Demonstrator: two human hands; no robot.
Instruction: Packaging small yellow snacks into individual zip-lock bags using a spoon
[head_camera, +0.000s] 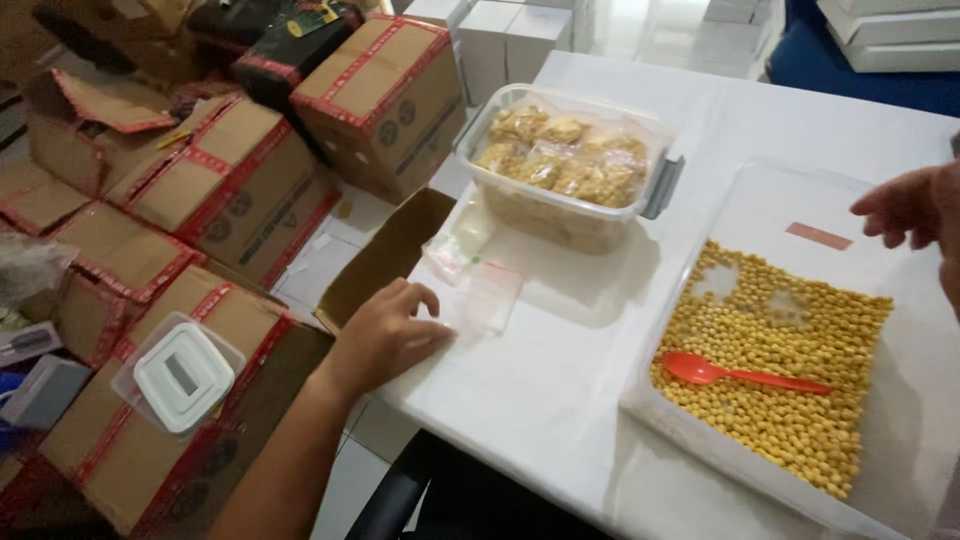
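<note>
Reaching toward the small clear bags (478, 290) on the white table (560, 390), the left hand (385, 335) rests loosely curled, gripping nothing; the right hand (905, 208) hovers open above the tray of yellow pellets (775, 365) with its red spoon (740, 375). Likely picking a bag comes next, needing a pinch on one thin film

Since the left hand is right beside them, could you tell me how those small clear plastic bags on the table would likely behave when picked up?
The small clear plastic bags look thin and empty, so probably floppy and very light. They lie flat on the smooth white table, so they may slide rather than lift cleanly. The left hand rests at their edge; stacked bags might cling together.
</note>
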